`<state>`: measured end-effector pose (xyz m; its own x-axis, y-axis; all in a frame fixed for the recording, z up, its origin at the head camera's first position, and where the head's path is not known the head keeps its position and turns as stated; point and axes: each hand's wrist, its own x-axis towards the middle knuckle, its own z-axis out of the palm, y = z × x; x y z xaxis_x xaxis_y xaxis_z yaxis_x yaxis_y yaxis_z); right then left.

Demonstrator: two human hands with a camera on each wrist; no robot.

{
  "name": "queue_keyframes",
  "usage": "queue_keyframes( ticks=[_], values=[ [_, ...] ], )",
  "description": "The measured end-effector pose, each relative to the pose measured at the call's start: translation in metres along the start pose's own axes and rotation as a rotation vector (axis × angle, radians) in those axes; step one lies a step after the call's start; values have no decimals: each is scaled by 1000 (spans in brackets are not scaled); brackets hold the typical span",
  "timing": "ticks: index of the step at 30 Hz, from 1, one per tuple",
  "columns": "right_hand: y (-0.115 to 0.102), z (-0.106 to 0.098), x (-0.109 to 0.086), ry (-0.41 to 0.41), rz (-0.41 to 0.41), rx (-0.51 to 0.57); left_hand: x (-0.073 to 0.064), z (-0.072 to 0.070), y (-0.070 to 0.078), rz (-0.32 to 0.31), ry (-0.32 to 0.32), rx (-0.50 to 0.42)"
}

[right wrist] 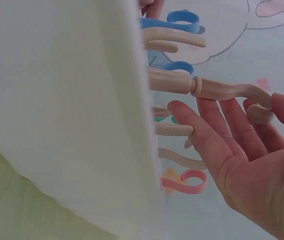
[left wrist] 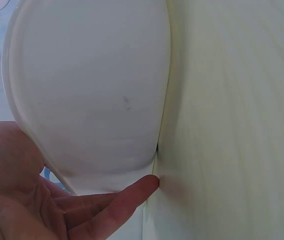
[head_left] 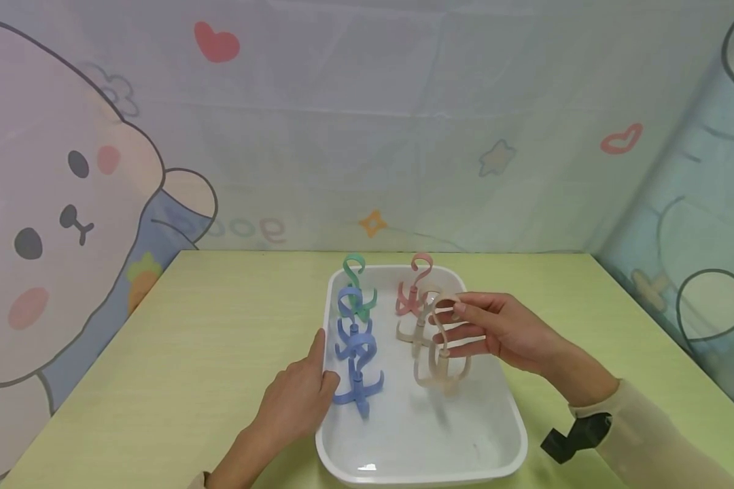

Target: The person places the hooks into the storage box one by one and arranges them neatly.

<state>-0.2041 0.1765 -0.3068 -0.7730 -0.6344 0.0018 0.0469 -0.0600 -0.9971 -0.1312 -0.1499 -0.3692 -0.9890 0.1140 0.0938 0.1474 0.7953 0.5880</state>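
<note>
My right hand pinches the curled top of a beige four-pronged hanging hook between thumb and fingers. This hook is upright over the right half of a white plastic tray. In the right wrist view the curl of the beige hook meets the thumb, the other fingers spread along its stem. My left hand grips the tray's left rim, thumb over the edge. From the left wrist view, the fingers of that hand lie along the tray's outer wall.
Behind the held hook stands a second beige hook, with a pink hook at the tray's far right. Down the left side are a green hook and two blue hooks. A yellow-green table meets a printed cloth backdrop.
</note>
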Motion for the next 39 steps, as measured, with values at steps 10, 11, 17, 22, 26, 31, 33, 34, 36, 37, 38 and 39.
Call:
queue_keyframes(
  ticks=[10, 11, 17, 22, 26, 31, 33, 34, 36, 37, 38, 39],
  values=[
    [9, 1, 1, 28, 36, -16, 0, 0, 1, -3, 0, -1],
    [10, 1, 1, 29, 39, -18, 0, 0, 1, -3, -1, -1],
    [13, 3, 0, 13, 43, -23, -1, 0, 1, 0, 1, -10],
    [17, 4, 0, -3, 49, -21, -1, -1, 1, 2, 2, -13],
    [22, 4, -2, -8, 53, -28, -1, 0, 1, 6, 5, -11],
    [27, 4, -4, -4, 58, -42, 0, 1, 0, 15, 12, -6],
    [28, 4, -5, 0, 63, -42, 0, 1, 0, 15, 13, -8],
    [29, 4, -5, 2, 64, -41, 0, 1, 0, 16, 13, -10],
    [30, 4, -6, 5, 66, -41, -1, 1, 0, 15, 14, -14],
    [30, 4, -6, 4, 67, -41, -1, 1, 0, 15, 14, -18],
    [30, 4, -7, 4, 68, -41, -1, 1, 0, 15, 15, -19],
    [30, 4, -7, 4, 68, -40, -1, 1, 0, 15, 15, -21]
  ],
)
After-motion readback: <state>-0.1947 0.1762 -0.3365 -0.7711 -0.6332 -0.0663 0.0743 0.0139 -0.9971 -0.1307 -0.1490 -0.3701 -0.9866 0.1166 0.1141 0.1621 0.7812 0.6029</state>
